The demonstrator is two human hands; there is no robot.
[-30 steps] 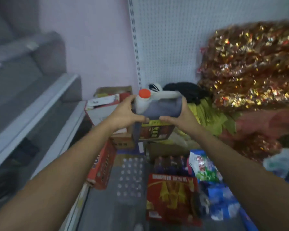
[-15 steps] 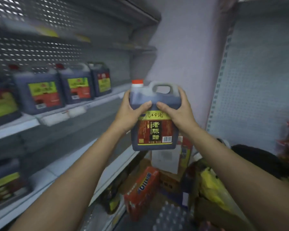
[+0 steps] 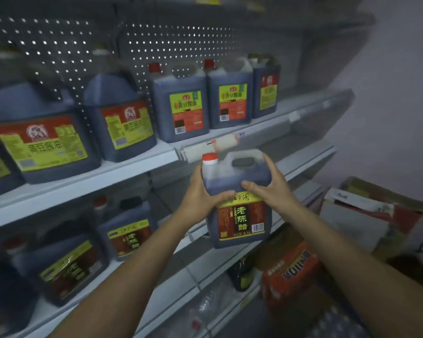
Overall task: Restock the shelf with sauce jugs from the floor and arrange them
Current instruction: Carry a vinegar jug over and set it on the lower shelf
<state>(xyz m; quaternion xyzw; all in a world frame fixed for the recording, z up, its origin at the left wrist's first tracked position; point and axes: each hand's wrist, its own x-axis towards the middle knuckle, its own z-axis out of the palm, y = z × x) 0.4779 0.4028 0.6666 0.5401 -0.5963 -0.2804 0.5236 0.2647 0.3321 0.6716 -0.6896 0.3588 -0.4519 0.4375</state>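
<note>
1. Shelf unit (image 3: 137,164) with pegboard back is filling the left and centre; white shelf boards are running toward the right wall.
2. Upper-shelf soy sauce jugs (image 3: 181,106) are standing upright in a row, yellow-green and red labels facing out, touching or just beside each other.
3. Lower-shelf vinegar jugs (image 3: 128,230) are sitting upright at the left, dim and partly blurred.
4. Cardboard box (image 3: 366,215) is sitting at the right near the wall; orange carton (image 3: 291,272) is lying below it, tilted.
5. Vinegar jug (image 3: 238,206), dark liquid, red cap, red-and-yellow label, is being held upright in the air in front of the lower shelf's edge, right of the shelved vinegar jugs.
6. Left hand (image 3: 200,193) is gripping the jug's left side, thumb curled across the front.
7. Right hand (image 3: 271,189) is gripping the right side, fingers wrapped over the shoulder by the handle.
</note>
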